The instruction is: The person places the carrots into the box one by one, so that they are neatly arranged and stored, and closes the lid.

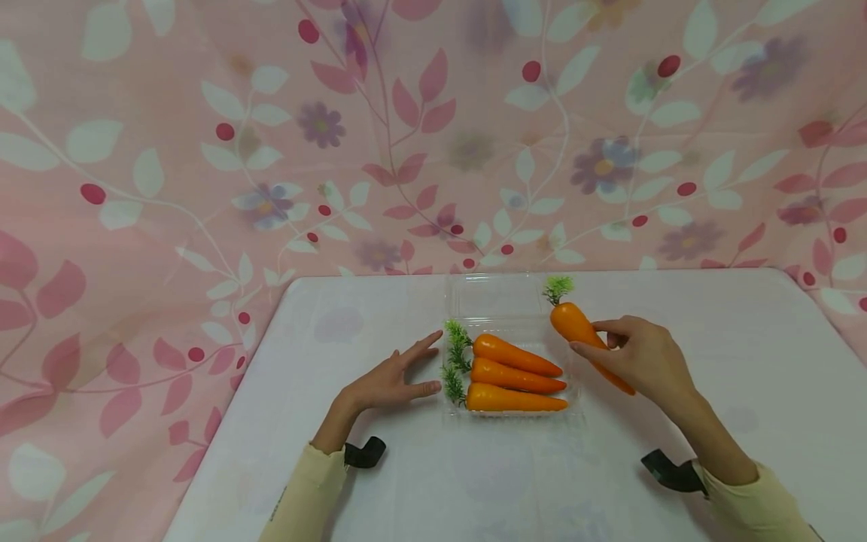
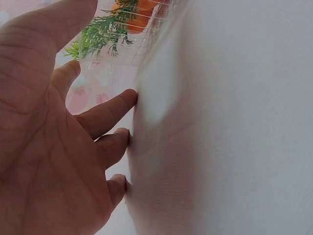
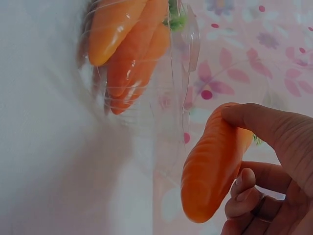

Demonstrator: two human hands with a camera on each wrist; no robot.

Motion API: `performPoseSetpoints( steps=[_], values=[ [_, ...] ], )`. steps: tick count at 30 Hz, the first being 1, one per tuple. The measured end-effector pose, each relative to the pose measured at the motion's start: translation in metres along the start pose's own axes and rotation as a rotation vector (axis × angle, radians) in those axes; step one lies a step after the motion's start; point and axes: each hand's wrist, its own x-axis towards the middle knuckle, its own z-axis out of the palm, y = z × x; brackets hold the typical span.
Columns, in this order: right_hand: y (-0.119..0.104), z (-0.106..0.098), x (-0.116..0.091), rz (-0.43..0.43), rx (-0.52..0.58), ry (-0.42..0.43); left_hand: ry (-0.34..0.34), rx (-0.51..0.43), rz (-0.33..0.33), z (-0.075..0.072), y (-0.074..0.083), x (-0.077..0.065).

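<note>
Between thumb and fingers, my right hand point(image 1: 640, 357) pinches a toy carrot point(image 1: 576, 324) with a green leafy top, held up just right of a clear plastic container point(image 1: 576, 403). In the right wrist view the same carrot point(image 3: 210, 166) slants across the palm side, its leaves mostly hidden behind the thumb. Three more carrots point(image 1: 518, 397) lie side by side in the container, leaves to the left and tips to the right. My left hand point(image 1: 386, 380) rests at the container's left side, fingers spread and relaxed, fingertips near the leaves point(image 2: 105, 34).
The container's clear lid point(image 1: 497, 295) lies folded open toward the back. A white cloth covers the table point(image 1: 379, 474). Behind it hangs a pink floral curtain point(image 1: 433, 135). Dark wrist mounts point(image 1: 366, 453) sit at both sleeves.
</note>
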Motion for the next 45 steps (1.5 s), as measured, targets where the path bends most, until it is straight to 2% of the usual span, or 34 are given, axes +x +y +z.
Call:
performPoseSetpoints(
  steps=[18, 33, 45],
  values=[
    [-0.008, 0.016, 0.007, -0.117, 0.06, 0.002, -0.005, -0.001, -0.007, -0.001, 0.001, 0.0],
    [-0.025, 0.02, 0.008, -0.146, 0.093, -0.053, 0.0, 0.007, -0.001, -0.002, 0.001, 0.0],
    [-0.035, 0.031, 0.008, -0.252, 0.11, -0.088, -0.001, 0.01, 0.01, 0.0, -0.001, -0.001]
  ],
)
